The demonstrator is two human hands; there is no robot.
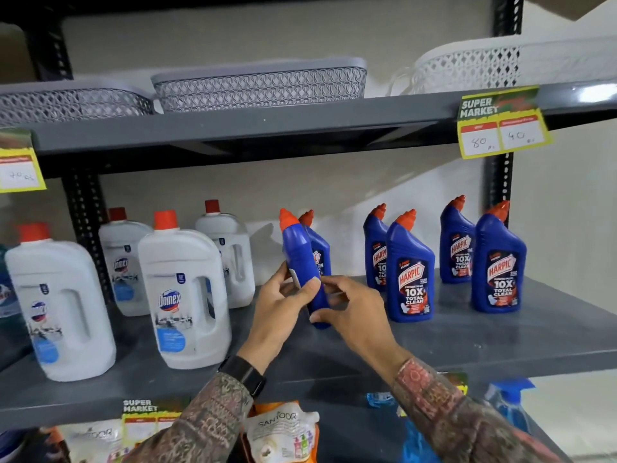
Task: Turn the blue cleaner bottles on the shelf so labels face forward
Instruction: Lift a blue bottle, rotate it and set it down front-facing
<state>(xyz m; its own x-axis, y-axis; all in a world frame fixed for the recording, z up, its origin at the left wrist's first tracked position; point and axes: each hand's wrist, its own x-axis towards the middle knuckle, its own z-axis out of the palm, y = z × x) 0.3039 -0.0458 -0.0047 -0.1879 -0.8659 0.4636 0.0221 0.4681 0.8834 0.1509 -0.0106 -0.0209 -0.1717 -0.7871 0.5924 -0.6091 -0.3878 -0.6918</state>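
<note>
A blue cleaner bottle with an orange cap is held tilted over the grey shelf, its narrow side toward me and the label turned away. My left hand grips its left side and my right hand holds its lower right side. Just behind it stands another blue bottle, partly hidden. Further right several blue Harpic bottles stand upright with labels facing forward: one, one behind it, one and one.
White Domex jugs with red caps fill the shelf's left half. Grey and white baskets sit on the shelf above, with a yellow price tag on its edge. Pouches and a spray bottle lie on the lower shelf.
</note>
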